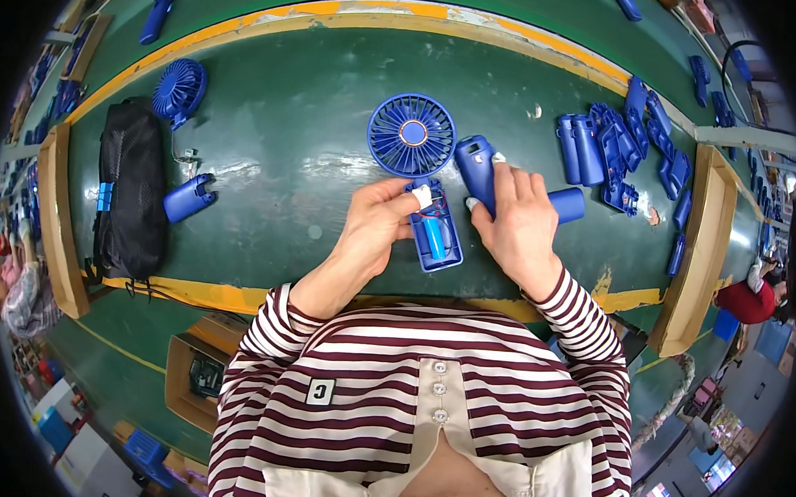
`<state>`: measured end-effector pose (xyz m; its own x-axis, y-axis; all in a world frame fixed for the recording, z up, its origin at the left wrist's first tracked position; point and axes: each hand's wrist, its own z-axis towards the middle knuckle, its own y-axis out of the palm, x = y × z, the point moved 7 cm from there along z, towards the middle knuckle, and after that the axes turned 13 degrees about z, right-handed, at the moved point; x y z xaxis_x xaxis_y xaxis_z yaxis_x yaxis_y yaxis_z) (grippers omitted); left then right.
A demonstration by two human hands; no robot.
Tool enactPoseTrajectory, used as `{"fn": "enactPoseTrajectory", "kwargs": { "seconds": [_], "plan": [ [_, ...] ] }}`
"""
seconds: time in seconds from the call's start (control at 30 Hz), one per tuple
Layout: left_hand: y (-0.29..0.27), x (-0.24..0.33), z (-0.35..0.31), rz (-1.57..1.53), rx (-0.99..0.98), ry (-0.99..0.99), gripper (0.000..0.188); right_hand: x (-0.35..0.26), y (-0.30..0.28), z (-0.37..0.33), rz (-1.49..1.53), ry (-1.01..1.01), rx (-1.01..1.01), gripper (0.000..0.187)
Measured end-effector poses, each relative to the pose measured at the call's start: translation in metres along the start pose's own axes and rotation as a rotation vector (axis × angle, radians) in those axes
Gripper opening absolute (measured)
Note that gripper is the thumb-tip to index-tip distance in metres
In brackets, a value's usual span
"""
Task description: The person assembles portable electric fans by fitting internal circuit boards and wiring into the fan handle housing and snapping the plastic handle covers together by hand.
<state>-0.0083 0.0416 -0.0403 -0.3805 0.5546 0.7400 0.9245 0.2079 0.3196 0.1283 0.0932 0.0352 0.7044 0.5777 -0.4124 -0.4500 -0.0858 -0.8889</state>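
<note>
In the middle of the table lies a blue handheld fan, its round grille away from me and its handle open. Inside the handle shell sit a light blue cylindrical battery and thin wires. My left hand pinches the upper left side of this handle, a white cover on one fingertip. Just to the right, my right hand is closed on a blue handle cover, tilted beside the fan, with white covers on thumb and a fingertip. Another blue handle piece shows beyond that hand, partly hidden by it.
Several blue handle shells are heaped at the right. At the left are a black bag, a second fan head with wires and a blue shell. Cardboard trays stand along the table's ends.
</note>
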Motion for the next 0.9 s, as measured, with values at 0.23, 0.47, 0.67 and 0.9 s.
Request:
{"fn": "enactPoseTrajectory", "kwargs": {
  "seconds": [0.23,0.47,0.67,0.9],
  "plan": [
    [0.001,0.000,-0.002,-0.040,0.010,-0.006,0.021,-0.019,-0.026,-0.010,0.290,0.169,-0.080,0.053],
    [0.006,0.007,-0.003,-0.145,0.008,-0.024,0.031,-0.041,-0.023,-0.007,0.338,0.089,-0.160,0.052],
    [0.007,0.005,-0.004,-0.156,-0.021,0.014,0.045,-0.052,-0.012,-0.002,0.318,0.072,-0.192,0.051],
    [0.008,0.007,-0.005,-0.154,-0.028,0.036,0.048,-0.055,-0.006,0.001,0.292,0.053,-0.184,0.052]
  ]
}}
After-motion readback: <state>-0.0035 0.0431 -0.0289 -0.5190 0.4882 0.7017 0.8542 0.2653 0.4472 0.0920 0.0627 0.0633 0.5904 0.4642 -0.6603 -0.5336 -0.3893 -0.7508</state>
